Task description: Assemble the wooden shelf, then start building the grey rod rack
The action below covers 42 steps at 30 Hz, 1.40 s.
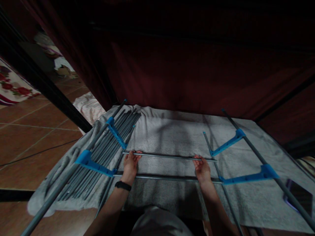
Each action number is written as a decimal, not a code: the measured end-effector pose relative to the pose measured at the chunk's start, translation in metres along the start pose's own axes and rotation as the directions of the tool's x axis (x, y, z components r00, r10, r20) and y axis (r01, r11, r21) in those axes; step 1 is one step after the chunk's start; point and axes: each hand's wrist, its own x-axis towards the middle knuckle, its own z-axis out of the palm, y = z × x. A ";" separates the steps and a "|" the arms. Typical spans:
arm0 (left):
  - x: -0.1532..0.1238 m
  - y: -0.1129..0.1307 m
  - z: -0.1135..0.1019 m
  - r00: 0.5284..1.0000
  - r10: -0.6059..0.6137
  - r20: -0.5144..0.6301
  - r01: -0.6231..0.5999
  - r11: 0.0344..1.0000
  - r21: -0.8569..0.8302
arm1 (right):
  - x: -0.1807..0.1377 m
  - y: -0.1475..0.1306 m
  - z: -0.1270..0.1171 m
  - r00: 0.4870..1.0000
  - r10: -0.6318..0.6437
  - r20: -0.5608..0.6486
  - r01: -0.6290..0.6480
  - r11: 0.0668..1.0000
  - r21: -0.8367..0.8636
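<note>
Between my hands runs a thin grey metal tube (167,155), level and crosswise. Near its left end my left hand (131,164) grips it, a black band on that wrist. Toward its right end my right hand (202,167) has its thumb and fingers on the tube. A second crosswise tube (167,178) sits nearer to me, joined to blue plastic brackets (98,167) on the left and a matching blue bracket (248,177) on the right. Two farther brackets, a left one (116,132) and a right one (228,143), join the long side poles.
Several loose grey tubes (105,154) lie in a bundle on the left of the grey blanket (169,131). A phone (299,196) rests at the right. Dark red cloth (184,72) hangs behind; a dark post (61,101) and tiled floor (29,137) are at the left.
</note>
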 end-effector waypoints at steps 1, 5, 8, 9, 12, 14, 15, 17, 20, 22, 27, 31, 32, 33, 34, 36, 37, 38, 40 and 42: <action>0.000 0.000 0.000 1.000 -0.003 -0.004 0.003 1.000 0.001 | 0.000 0.000 0.000 1.000 -0.002 0.005 0.002 1.000 -0.002; -0.001 0.001 0.001 1.000 -0.013 0.003 0.013 1.000 0.013 | 0.001 0.001 -0.002 1.000 -0.009 0.018 0.009 1.000 -0.004; -0.002 0.001 0.001 0.999 -0.020 0.026 0.020 1.000 0.013 | 0.001 0.001 -0.002 0.999 -0.016 0.032 0.016 1.000 -0.019; -0.003 0.001 0.001 0.999 -0.021 0.026 0.021 1.000 0.009 | 0.001 0.001 -0.002 0.999 -0.017 0.036 0.018 1.000 -0.024; -0.003 0.001 0.001 1.000 -0.018 0.024 0.018 1.000 -0.002 | 0.001 0.001 -0.002 1.000 -0.011 0.026 0.012 1.000 -0.029; -0.003 0.000 0.001 1.000 -0.015 0.025 0.015 1.000 -0.003 | 0.001 0.000 0.000 1.000 -0.002 0.018 0.003 1.000 -0.023; -0.002 0.000 0.001 1.000 -0.014 0.022 0.014 1.000 -0.001 | 0.000 0.000 0.000 1.000 0.001 0.018 -0.001 1.000 -0.019; -0.002 -0.001 0.002 1.000 -0.017 0.002 0.017 1.000 0.003 | -0.001 -0.001 0.002 1.000 0.005 0.023 -0.004 1.000 -0.013; -0.002 0.000 0.004 1.000 -0.019 -0.008 0.019 1.000 0.005 | -0.003 -0.002 0.003 1.000 0.015 0.026 -0.015 1.000 -0.011; -0.003 0.001 0.004 1.000 -0.018 0.002 0.018 1.000 0.003 | -0.005 -0.003 0.004 0.999 0.023 0.025 -0.023 1.000 -0.002; -0.006 0.002 0.005 1.000 -0.016 0.006 0.016 1.000 -0.003 | -0.005 -0.003 0.004 0.999 0.015 0.031 -0.014 1.000 -0.022; -0.005 0.001 0.004 1.000 -0.015 0.002 0.015 1.000 -0.005 | -0.005 -0.003 0.004 0.999 0.021 0.033 -0.021 1.000 -0.014; -0.005 0.000 0.004 1.000 -0.016 0.000 0.016 1.000 -0.006 | -0.006 -0.003 0.005 0.999 0.022 0.033 -0.022 1.000 -0.010; -0.004 0.000 0.004 1.000 -0.016 -0.001 0.016 1.000 -0.006 | -0.006 -0.003 0.005 0.999 0.021 0.033 -0.020 1.000 -0.008; -0.004 -0.001 0.003 1.000 -0.015 -0.004 0.015 1.000 -0.007 | -0.007 -0.003 0.005 0.999 0.018 0.032 -0.017 1.000 -0.009; -0.003 -0.002 0.003 1.000 -0.017 0.004 0.017 1.000 -0.001 | -0.007 -0.003 0.005 0.999 0.011 0.033 -0.011 1.000 -0.013; -0.003 -0.002 0.003 1.000 -0.022 0.018 0.021 1.000 0.006 | -0.008 -0.003 0.005 0.999 0.006 0.034 -0.006 1.000 -0.014; -0.003 -0.002 0.002 0.999 -0.028 0.035 0.027 1.000 0.014 | -0.008 -0.003 0.005 0.999 0.001 0.035 -0.001 1.000 -0.013; -0.004 -0.002 0.002 0.998 -0.035 0.061 0.033 0.999 0.026 | -0.008 -0.003 0.005 0.999 -0.001 0.045 0.001 1.000 -0.008; -0.005 -0.002 0.002 0.997 -0.034 0.070 0.032 0.999 0.029 | -0.008 -0.003 0.005 0.999 0.005 0.054 -0.005 1.000 -0.002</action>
